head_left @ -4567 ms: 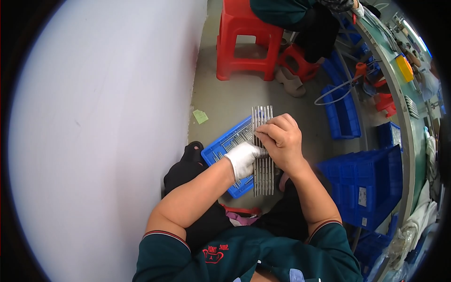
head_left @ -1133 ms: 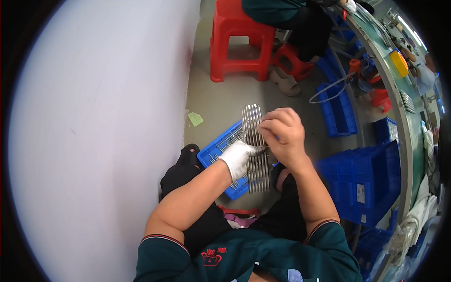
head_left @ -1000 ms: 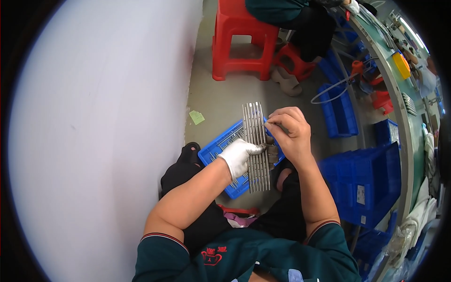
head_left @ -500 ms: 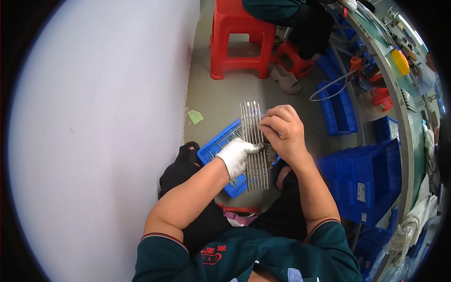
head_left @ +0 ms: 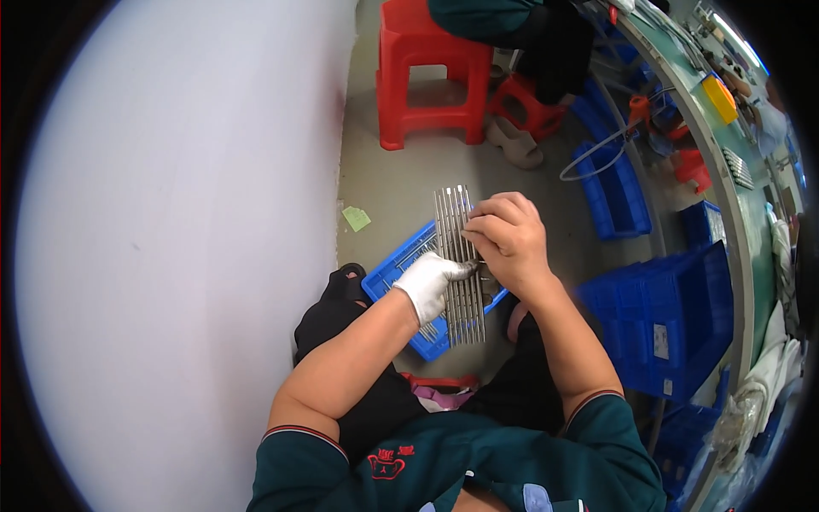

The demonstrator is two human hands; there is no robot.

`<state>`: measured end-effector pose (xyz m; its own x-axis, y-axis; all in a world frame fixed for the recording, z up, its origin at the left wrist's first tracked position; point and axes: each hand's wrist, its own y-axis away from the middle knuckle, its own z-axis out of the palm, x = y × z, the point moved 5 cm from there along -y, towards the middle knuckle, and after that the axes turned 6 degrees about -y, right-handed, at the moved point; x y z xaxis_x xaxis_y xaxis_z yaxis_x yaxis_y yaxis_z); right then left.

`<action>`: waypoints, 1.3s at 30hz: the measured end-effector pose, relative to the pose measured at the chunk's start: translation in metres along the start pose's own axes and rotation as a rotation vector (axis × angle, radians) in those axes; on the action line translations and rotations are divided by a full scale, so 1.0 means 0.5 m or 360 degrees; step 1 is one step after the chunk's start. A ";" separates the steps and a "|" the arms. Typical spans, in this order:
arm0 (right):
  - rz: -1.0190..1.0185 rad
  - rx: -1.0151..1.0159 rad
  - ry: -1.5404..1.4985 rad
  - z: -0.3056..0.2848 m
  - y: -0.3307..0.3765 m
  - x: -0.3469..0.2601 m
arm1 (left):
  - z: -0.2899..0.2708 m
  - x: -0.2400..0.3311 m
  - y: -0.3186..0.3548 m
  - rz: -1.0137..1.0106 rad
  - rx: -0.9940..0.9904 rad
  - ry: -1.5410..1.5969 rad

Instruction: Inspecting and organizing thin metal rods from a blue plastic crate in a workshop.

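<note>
A gloved left hand (head_left: 431, 282) grips a ribbed metal rack (head_left: 459, 264) above a blue tray (head_left: 408, 282) on the lap; at its two o'clock, the bare right hand (head_left: 510, 239) pinches the rack's edge.

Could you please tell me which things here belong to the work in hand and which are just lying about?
In use: ribbed grey metal rack, gloved left hand, bare right hand, shallow blue plastic tray beneath.

Lying about: red plastic stool, green paper scrap, stacked blue plastic crates, beige slipper.
</note>
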<state>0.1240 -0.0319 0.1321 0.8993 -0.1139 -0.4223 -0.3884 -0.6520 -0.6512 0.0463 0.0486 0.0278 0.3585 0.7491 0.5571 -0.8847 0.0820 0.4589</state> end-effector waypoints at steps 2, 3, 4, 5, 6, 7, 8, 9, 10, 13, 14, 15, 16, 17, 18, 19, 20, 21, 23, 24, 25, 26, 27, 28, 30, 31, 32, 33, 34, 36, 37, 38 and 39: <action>0.0113 0.0093 -0.0119 -0.018 -0.007 -0.004 | 0.004 0.008 0.002 0.0035 -0.0020 0.0055; 0.0110 0.0090 -0.0115 -0.020 -0.006 -0.002 | 0.002 0.009 0.000 0.0037 -0.0024 0.0059; 0.0277 0.0105 -0.0236 -0.020 -0.002 0.014 | 0.003 0.008 -0.004 0.0010 -0.0118 0.0068; 0.0445 0.0120 -0.0357 -0.018 0.003 0.029 | 0.006 0.007 -0.004 -0.0017 -0.0211 0.0076; 0.0483 0.0109 -0.0377 -0.016 0.005 0.036 | 0.008 0.010 -0.003 -0.0018 -0.0217 0.0076; 0.0483 0.0111 -0.0371 -0.017 0.005 0.039 | 0.012 0.012 0.001 -0.0039 -0.0217 0.0067; 0.0505 0.0085 -0.0354 -0.017 0.005 0.042 | 0.016 0.013 0.004 -0.0060 -0.0218 0.0057; 0.0526 0.0055 -0.0343 -0.015 0.004 0.042 | 0.018 0.015 0.007 -0.0053 -0.0220 0.0039; 0.0525 0.0055 -0.0345 -0.014 0.004 0.043 | 0.017 0.013 0.005 -0.0052 -0.0219 0.0039; 0.0522 0.0045 -0.0343 -0.013 0.004 0.046 | 0.012 0.009 -0.002 -0.0022 -0.0187 0.0046; 0.0502 0.0053 -0.0314 -0.012 0.004 0.045 | 0.012 0.008 -0.002 -0.0039 -0.0191 0.0044; 0.0481 0.0060 -0.0287 -0.011 0.004 0.044 | 0.013 0.008 -0.002 -0.0053 -0.0194 0.0041; 0.0481 0.0061 -0.0288 -0.012 0.004 0.043 | 0.012 0.007 -0.002 -0.0054 -0.0193 0.0041; 0.0450 0.0047 -0.0258 -0.012 0.003 0.039 | 0.010 0.005 -0.003 -0.0058 -0.0181 0.0043; 0.0418 0.0034 -0.0226 -0.012 0.002 0.036 | 0.012 0.007 -0.002 -0.0063 -0.0170 0.0046; 0.0419 0.0034 -0.0224 -0.012 0.003 0.035 | 0.016 0.008 0.000 -0.0063 -0.0172 0.0046; 0.0390 0.0044 -0.0208 -0.011 0.003 0.032 | 0.017 0.010 0.003 -0.0055 -0.0104 0.0030; 0.0358 0.0053 -0.0198 -0.009 0.002 0.029 | 0.016 0.013 0.007 -0.0042 -0.0031 0.0014; 0.0274 0.0050 -0.0110 -0.005 -0.001 0.022 | 0.007 0.008 0.003 0.0010 0.0000 0.0015; 0.0192 0.0048 -0.0016 -0.004 -0.002 0.016 | 0.001 0.006 -0.001 0.0059 0.0026 0.0016; 0.0191 0.0049 -0.0018 -0.002 -0.004 0.013 | -0.003 0.003 -0.005 0.0060 0.0028 0.0015; 0.0105 0.0059 0.0050 0.001 -0.006 0.003 | -0.010 0.000 -0.009 0.0075 0.0074 -0.0040; 0.0027 0.0072 0.0125 0.000 -0.004 -0.005 | -0.013 -0.001 -0.010 0.0082 0.0113 -0.0100; 0.0036 0.0078 0.0131 -0.001 -0.002 -0.002 | -0.013 -0.002 -0.011 0.0073 0.0109 -0.0107; 0.0132 0.0017 0.0106 0.006 0.000 0.018 | -0.010 0.000 -0.010 0.0041 0.0047 -0.0110; 0.0146 0.0026 0.0113 0.011 0.003 0.022 | -0.008 0.000 -0.008 0.0027 0.0040 -0.0121; 0.0102 0.0041 0.0101 0.017 0.005 0.021 | -0.006 0.001 -0.004 0.0022 0.0050 -0.0092; 0.0045 0.0051 0.0078 0.020 0.001 0.015 | -0.005 0.004 -0.001 0.0031 0.0068 -0.0058; 0.0006 0.0029 0.0133 0.012 0.000 0.007 | -0.006 0.003 -0.003 0.0036 0.0027 -0.0070; 0.0090 0.0113 0.0025 -0.009 -0.002 0.007 | 0.002 0.010 0.001 0.0018 -0.0035 -0.0002; 0.0174 0.0193 -0.0083 -0.021 -0.002 0.013 | 0.008 0.013 0.003 -0.0002 -0.0096 0.0069; 0.0272 0.0231 -0.0144 -0.027 -0.004 0.023 | 0.006 0.014 0.001 0.0012 -0.0126 0.0061; 0.0273 0.0236 -0.0134 -0.030 -0.002 0.027 | 0.013 0.020 0.005 0.0009 -0.0136 0.0057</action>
<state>0.1392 -0.0440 0.1363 0.8000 -0.1463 -0.5819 -0.5649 -0.5106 -0.6482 0.0495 0.0519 0.0392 0.3439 0.7727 0.5335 -0.9093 0.1323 0.3945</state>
